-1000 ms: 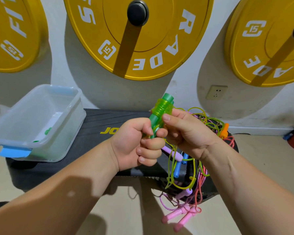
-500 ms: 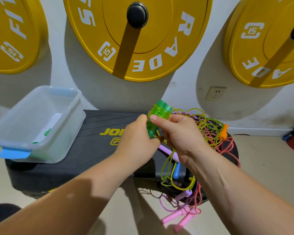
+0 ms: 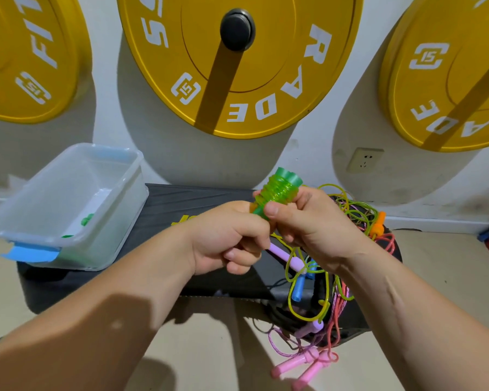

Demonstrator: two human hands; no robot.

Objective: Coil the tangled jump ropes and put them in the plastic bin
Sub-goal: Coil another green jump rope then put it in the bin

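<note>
Hands both grip green handle point(image 3: 277, 190): left hand point(image 3: 226, 238) below, right hand point(image 3: 314, 227) above; plastic bin point(image 3: 116, 221) well apart, bench point(image 3: 198, 198) left end.

Visible from here: three yellow weight plates point(image 3: 237, 66), one plastic bin point(image 3: 116, 221), one wall socket point(image 3: 364, 160), one black bench point(image 3: 198, 198), one green handle point(image 3: 277, 190), two pink handles point(image 3: 291, 366), one orange handle point(image 3: 377, 224), two lilac handles point(image 3: 285, 256).

Three yellow discs hang on the white wall: the left weight plate point(image 3: 26, 52), the middle weight plate point(image 3: 280, 66) (black hub, white lettering) and the right weight plate point(image 3: 441, 80). A wall socket point(image 3: 364, 159) sits below, between the latter two. A black platform point(image 3: 198, 198) stands on the beige floor point(image 3: 449, 277).
</note>
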